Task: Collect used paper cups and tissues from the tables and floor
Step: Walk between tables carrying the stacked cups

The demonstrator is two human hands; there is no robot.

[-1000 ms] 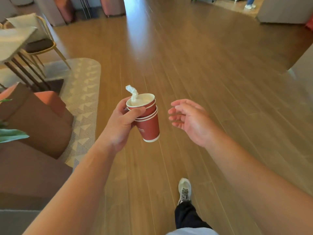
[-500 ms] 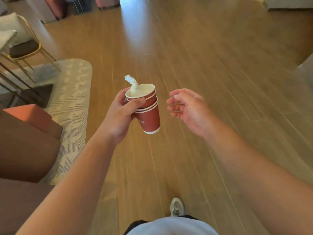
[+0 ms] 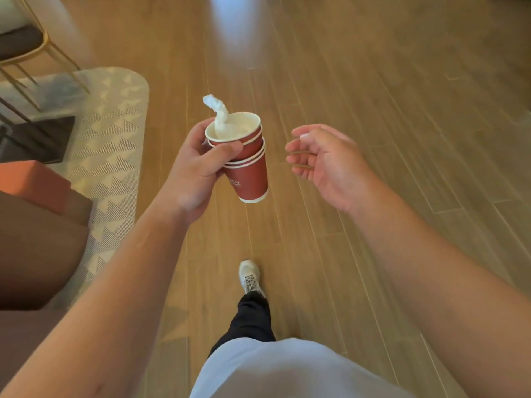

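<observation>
- Wood-plank floor [image 3: 373,81] now fills the view, patterned grey rug [image 3: 115,145] at its left edge; the person has walked on, so collecting continues
- Right hand [image 3: 324,162] loosely open, empty
- Left hand [image 3: 195,170] grips stacked red paper cups [image 3: 250,179]; crumpled white tissue [image 3: 218,113] inside

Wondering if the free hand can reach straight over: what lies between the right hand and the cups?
Nothing: in the head view only bare wood floor shows between the right hand and the cups.

Lounge: sofa [image 3: 37,239]; rug [image 3: 115,133]; chair [image 3: 26,44]
</observation>
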